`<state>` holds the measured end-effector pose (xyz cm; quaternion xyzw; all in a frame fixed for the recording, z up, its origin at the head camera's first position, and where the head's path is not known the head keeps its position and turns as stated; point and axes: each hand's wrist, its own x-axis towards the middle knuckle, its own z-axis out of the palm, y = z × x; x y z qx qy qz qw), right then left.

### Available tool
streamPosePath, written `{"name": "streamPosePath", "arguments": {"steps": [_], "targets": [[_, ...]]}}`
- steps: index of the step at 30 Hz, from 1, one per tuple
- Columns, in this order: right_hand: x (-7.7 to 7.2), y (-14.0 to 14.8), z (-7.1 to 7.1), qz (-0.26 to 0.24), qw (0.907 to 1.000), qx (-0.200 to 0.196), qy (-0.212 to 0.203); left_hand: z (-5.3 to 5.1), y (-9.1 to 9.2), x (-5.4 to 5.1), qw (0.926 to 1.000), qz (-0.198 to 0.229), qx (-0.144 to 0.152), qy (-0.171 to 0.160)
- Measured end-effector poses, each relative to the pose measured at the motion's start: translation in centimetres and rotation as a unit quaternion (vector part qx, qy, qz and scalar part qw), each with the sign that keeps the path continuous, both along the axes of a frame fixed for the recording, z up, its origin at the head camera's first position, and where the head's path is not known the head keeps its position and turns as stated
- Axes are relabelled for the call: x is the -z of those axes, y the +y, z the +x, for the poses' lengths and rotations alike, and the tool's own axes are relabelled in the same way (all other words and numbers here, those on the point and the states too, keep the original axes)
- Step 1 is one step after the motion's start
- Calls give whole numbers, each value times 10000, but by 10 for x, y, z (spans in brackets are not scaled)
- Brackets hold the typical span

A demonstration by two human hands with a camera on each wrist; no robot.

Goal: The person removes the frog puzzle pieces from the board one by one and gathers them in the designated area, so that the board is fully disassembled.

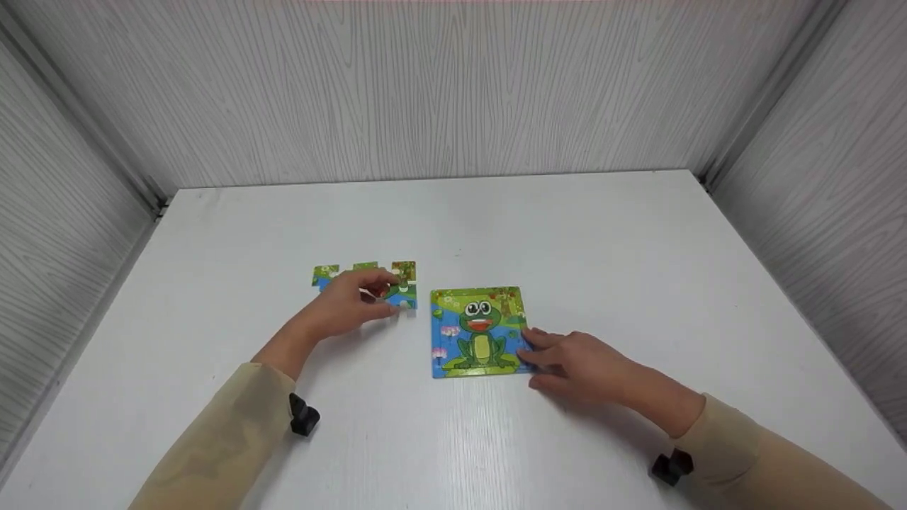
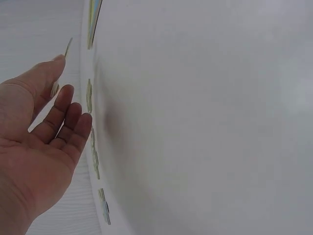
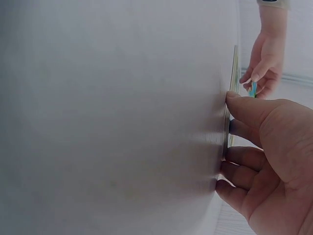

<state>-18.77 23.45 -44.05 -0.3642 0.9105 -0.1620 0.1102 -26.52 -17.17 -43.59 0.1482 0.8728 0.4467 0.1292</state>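
Observation:
A square frog puzzle board (image 1: 482,346) lies flat on the table, with a green frog on a blue and green ground. My right hand (image 1: 584,365) rests at its right edge, two fingers on the border and the thumb by the near corner. The right wrist view shows that thumb against the board's thin edge. Left of the board, my left hand (image 1: 347,304) pinches a puzzle piece (image 3: 253,89) between thumb and finger. Beneath and behind that hand lie several loose puzzle pieces (image 1: 325,271), partly hidden by it.
The white table (image 1: 567,234) carries the board and pieces. A grey wood-grain panel (image 1: 439,92) rises behind its far edge, with side panels (image 1: 815,184) at left and right. Small black devices (image 1: 305,416) are on both sleeves at the wrists.

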Motion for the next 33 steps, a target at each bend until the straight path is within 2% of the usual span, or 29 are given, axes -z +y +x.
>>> {"name": "streamPosePath", "arguments": {"steps": [7, 14, 25, 33], "targets": [[1, 1, 0, 5, 10000, -6, -15, 0, -3, 6, 9999, -112, -8, -55], [-1, 2, 0, -249, 9996, -100, -10, 0, -2, 12, 9996, -257, -30, -85], [0, 1, 0, -142, 9999, -17, -90, -1, 0, 16, 9988, -408, -157, -232], [0, 1, 0, -123, 9999, -9, -79, -1, 0, 18, 9982, -508, -146, -276]]}}
